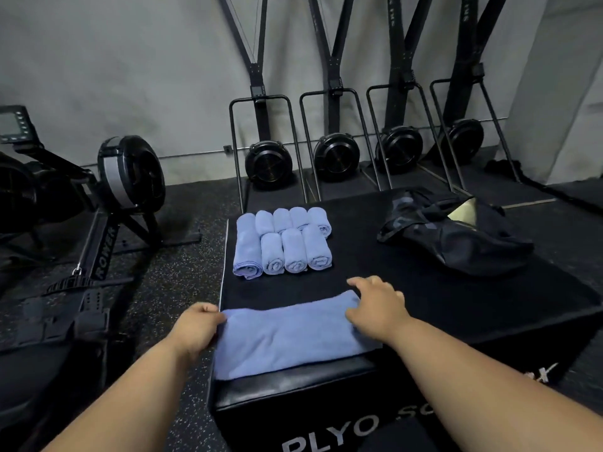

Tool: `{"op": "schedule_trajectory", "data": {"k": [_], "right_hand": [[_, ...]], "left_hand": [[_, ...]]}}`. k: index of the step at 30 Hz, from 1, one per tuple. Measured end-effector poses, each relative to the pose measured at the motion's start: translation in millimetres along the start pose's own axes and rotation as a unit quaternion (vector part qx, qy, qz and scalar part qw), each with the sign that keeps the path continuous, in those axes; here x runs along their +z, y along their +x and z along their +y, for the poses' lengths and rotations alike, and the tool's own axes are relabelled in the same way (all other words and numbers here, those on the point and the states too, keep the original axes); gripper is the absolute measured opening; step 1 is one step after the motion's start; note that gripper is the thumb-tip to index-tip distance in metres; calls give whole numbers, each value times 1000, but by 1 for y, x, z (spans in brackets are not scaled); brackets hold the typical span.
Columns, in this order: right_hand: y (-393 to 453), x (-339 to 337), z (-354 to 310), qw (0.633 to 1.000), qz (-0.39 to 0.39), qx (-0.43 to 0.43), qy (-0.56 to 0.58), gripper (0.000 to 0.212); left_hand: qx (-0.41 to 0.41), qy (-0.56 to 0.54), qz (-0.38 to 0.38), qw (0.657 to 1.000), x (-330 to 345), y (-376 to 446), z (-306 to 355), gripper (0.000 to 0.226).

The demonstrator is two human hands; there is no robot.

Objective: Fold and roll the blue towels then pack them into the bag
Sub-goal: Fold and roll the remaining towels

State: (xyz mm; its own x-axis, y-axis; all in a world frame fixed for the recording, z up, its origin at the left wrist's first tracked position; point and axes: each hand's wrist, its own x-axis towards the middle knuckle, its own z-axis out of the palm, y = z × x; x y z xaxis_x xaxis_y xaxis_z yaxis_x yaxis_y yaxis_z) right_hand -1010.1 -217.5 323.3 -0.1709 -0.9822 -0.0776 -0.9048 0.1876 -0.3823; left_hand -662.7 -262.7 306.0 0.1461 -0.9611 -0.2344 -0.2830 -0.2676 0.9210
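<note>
**Folded towel held flat on a plyo box**

Head view: a folded blue towel (pixel 290 337) lies on the near edge of the black plyo box (pixel 424 308). The left hand (pixel 195 327) pinches its left end; the right hand (pixel 375 305) rests on its right end, fingers spread. Eight rolled towels (pixel 282 246) lie behind, the black bag (pixel 456 236) at the right.

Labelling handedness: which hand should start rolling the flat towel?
Probably left. The left hand already grips the short end of the folded towel; the right hand lies open on the far end.
</note>
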Motion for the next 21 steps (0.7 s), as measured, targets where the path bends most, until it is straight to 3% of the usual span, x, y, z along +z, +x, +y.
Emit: {"op": "schedule_trajectory", "data": {"k": [3, 8, 15, 19, 21], "right_hand": [[15, 24, 20, 993, -8, 92, 72, 59], [30, 36, 36, 980, 21, 128, 150, 30], [46, 42, 37, 971, 32, 120, 206, 27], [40, 48, 40, 962, 53, 106, 246, 16], [39, 51, 42, 963, 47, 98, 247, 17]], "left_hand": [[-45, 4, -7, 999, 3, 29, -39, 49], [-101, -62, -3, 993, 1, 45, -50, 37], [-101, -93, -40, 990, 0, 55, -53, 28], [-80, -91, -24, 992, 0, 55, -60, 14], [-74, -81, -10, 994, 0, 56, -65, 20]]}}
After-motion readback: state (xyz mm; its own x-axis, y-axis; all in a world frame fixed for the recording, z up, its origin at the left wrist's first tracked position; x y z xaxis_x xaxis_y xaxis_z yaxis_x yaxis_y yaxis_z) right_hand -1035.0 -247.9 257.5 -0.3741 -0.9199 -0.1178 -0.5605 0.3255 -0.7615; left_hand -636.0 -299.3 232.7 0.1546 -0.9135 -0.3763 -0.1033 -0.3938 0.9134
